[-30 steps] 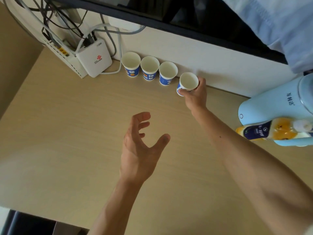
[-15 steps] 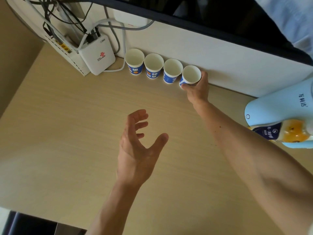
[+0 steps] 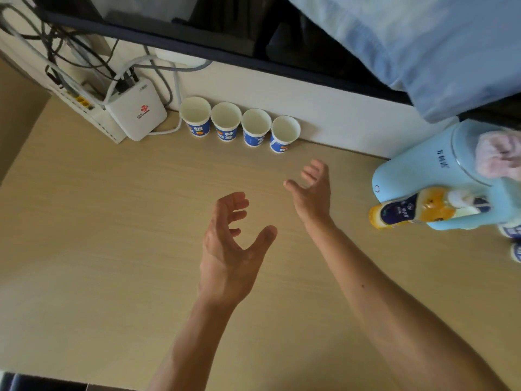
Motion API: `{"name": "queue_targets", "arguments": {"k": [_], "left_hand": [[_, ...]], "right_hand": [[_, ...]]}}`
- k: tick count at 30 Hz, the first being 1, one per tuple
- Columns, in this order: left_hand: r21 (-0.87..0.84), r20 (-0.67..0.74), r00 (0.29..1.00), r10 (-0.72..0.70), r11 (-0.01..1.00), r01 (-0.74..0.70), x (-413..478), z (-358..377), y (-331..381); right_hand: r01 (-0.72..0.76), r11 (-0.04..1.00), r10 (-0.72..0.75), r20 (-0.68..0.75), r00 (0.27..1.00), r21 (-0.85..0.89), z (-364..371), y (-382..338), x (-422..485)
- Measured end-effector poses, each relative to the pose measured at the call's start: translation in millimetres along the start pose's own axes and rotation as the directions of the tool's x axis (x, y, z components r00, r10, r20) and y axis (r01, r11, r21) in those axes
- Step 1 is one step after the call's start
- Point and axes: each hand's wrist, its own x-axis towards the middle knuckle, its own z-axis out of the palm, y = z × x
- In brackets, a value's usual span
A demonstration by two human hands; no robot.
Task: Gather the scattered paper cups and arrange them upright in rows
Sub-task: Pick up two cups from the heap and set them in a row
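- Let go of the fourth white paper cup with blue print (image 3: 284,134), gripped by the right hand (image 3: 311,187) half a second back; left standing upright at the right end of the row, close against the white wall.
- Drawn back toward the body since then, that right hand, now well apart from the cup and over the pale wooden tabletop (image 3: 84,221); fingers loosely spread, thumb out, holding nothing.
- Kept hovering mid-table as before, the left hand (image 3: 231,244); fingers half curled and wide, thumb apart, likewise empty.
- Made a row of four: first cup (image 3: 195,117) near the white router box (image 3: 136,114), then second cup (image 3: 225,121) and third cup (image 3: 256,127), rims touching or nearly so, all mouths up.
- Judged as one placement finished and the next fetch due, with both hands free for it.
- Glimpsed at the far right edge, past the light blue plastic kettle (image 3: 423,176) and the yellow bottle with dark blue label (image 3: 414,211) just in front of it: small blue-and-white shapes (image 3: 511,231), blurred, possibly more cups; cannot tell whether upright.
- Probably calls for a reach to the right around the kettle, minding the bottle, then either extending the row along the wall or starting a second row in front.
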Motion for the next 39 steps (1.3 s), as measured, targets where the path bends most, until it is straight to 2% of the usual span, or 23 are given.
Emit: {"name": "queue_targets", "arguments": {"k": [3,6,14,20,23,27,29,32,36,39], "left_hand": [[0.013,0.063,0.998,0.019,1.000,-0.020,-11,26,16],[0.035,0.139,0.988,0.069,0.997,-0.074,-28,59,37],[-0.003,0.257,0.957,0.133,0.991,-0.136,-96,164,77],[0.006,0.342,0.932,0.124,0.991,-0.134,-151,237,90],[0.022,0.351,0.929,0.117,0.991,-0.133,-172,263,94],[0.038,0.323,0.940,0.111,0.991,-0.130,-190,285,99],[0.055,0.301,0.947,0.109,0.990,-0.131,-199,293,99],[0.057,0.268,0.958,0.102,0.991,-0.122,-215,301,100],[0.082,0.255,0.960,0.112,0.987,-0.137,-236,307,100],[0.117,0.248,0.962,0.114,0.982,-0.146,-243,310,100]], "right_hand": [[-0.012,0.993,0.003,0.075,0.997,0.120,-36,-1,-60],[-0.021,0.973,0.003,0.078,0.997,0.232,-84,-1,-101],[0.060,0.962,-0.032,-0.106,0.994,0.266,-240,12,-129],[0.052,0.962,0.003,-0.197,0.980,0.269,-341,45,-123],[0.067,0.991,-0.048,-0.171,0.984,0.112,-372,65,-106],[0.137,0.951,-0.166,-0.081,0.983,-0.277,-404,88,-55],[0.129,0.864,-0.145,0.005,0.989,-0.486,-417,95,-23],[0.134,0.666,-0.068,0.120,0.990,-0.733,-427,102,16],[0.154,0.503,0.069,0.217,0.974,-0.851,-424,108,43],[0.178,0.455,0.110,0.253,0.961,-0.873,-418,112,55]]}}
